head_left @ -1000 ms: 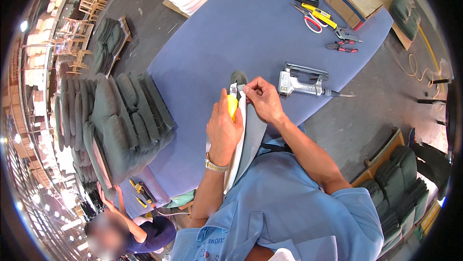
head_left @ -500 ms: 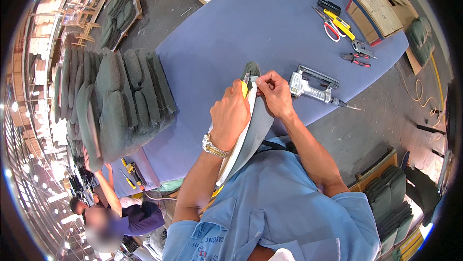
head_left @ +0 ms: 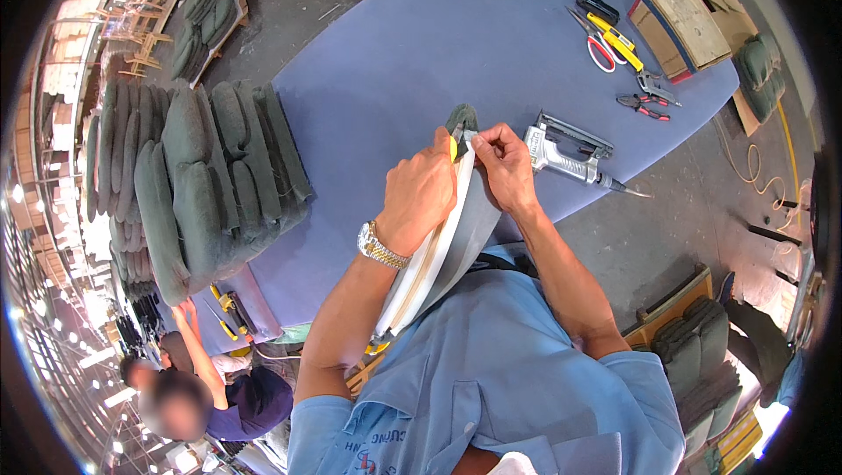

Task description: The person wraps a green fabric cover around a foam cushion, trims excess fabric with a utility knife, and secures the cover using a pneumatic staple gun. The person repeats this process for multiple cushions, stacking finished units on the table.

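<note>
A padded panel covered in dark grey-green fabric (head_left: 462,114) stands on edge against my body, with a white strip and a grey side showing. My left hand (head_left: 419,194), with a metal watch at the wrist, is closed around a yellow-handled tool (head_left: 454,148). The tool's short metal tip touches the panel near its far end; most of the handle is hidden in my fist. My right hand (head_left: 504,164) pinches the fabric edge just right of the tip. To the right, a silver staple gun (head_left: 561,159) lies on the blue-covered table (head_left: 395,63).
Stacked dark green cushions (head_left: 206,185) fill the table's left side. At the far right lie scissors (head_left: 602,52), a yellow cutter (head_left: 614,35), pliers (head_left: 645,107) and a worn box (head_left: 684,28). Another person (head_left: 250,400) works at lower left, reaching to the stack.
My hands stay at the panel's far end, with small shifts of the left hand and tool. The panel has tilted slightly, baring more of its white strip. The view has moved a little.
</note>
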A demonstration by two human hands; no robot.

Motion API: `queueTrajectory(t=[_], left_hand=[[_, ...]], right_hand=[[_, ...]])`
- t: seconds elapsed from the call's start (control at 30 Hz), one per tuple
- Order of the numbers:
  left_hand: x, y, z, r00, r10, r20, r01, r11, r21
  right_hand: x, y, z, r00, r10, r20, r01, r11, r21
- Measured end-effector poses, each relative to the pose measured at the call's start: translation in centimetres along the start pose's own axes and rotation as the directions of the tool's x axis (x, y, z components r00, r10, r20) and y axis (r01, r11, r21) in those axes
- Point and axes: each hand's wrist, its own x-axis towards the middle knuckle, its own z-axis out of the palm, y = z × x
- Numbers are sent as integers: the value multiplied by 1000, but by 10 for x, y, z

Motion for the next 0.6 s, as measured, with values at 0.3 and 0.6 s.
queueTrajectory(t=[0.3,0.6], left_hand=[[4,7,3,999,41,28,-41,999,24],[-9,18,9,998,46,33,-46,999,-6]], right_hand=[[-5,9,0,997,-7,-82,11,998,55],[-12,7,-7,995,-21,-99,18,999,-27]])
